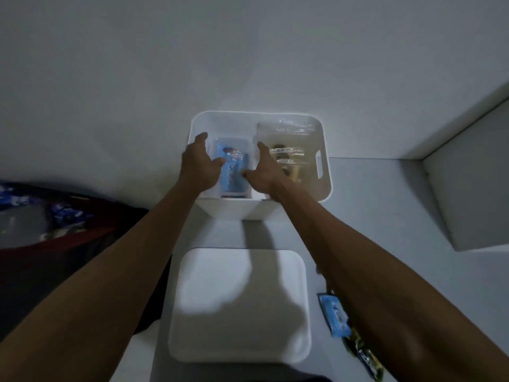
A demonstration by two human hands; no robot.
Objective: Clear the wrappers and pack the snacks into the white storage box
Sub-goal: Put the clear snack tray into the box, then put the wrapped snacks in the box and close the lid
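Observation:
The white storage box (325,186) stands against the wall with its top open. A smaller clear tub (213,144) in its left half holds blue snack packets (234,172). A clear zip bag (286,130) with wrapped biscuits fills the right half. My left hand (199,166) and my right hand (265,172) reach into the box on either side of the blue packets, fingers spread; the right thumb touches them. Nearer to me, the white lid (239,304) lies flat.
More snack packets lie by my right forearm: a blue one (334,315) and dark green ones (366,359). A dark red bag (55,232) with blue wrappers sits to the left. A grey block (473,188) juts out at the right.

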